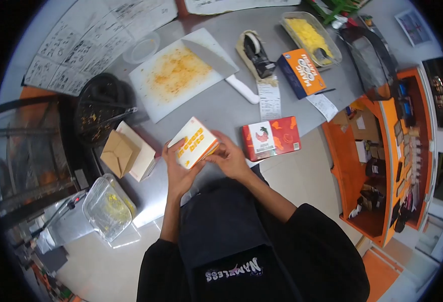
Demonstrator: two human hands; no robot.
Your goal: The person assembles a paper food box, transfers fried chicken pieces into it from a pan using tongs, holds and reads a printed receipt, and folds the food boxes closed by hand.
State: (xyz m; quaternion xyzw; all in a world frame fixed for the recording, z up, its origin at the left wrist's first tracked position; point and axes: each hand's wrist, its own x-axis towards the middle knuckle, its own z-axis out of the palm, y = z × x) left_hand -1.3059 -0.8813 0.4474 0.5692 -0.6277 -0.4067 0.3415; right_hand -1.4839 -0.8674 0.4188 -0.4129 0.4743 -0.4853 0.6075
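Between my two hands is a small white food box (193,143) with orange and yellow lettering, tilted above the table's front edge. My left hand (180,168) grips its left and lower side, fingers closed on the carton. At its right lower edge my right hand (227,157) pinches the carton, where an orange side panel shows. Whatever is inside the box is hidden. A red box (276,137) with a white label lies just right of my right hand. Left of my left hand are a brown open carton (120,154) and a white carton (143,170).
A stained white cutting board (156,103) bears a large knife (216,63), its handle over the board's edge. Behind stand a tape dispenser (255,53), an orange and blue box (302,74) and a tub of yellow shreds (307,32). A black bin (100,108) and clear containers (109,211) are left.
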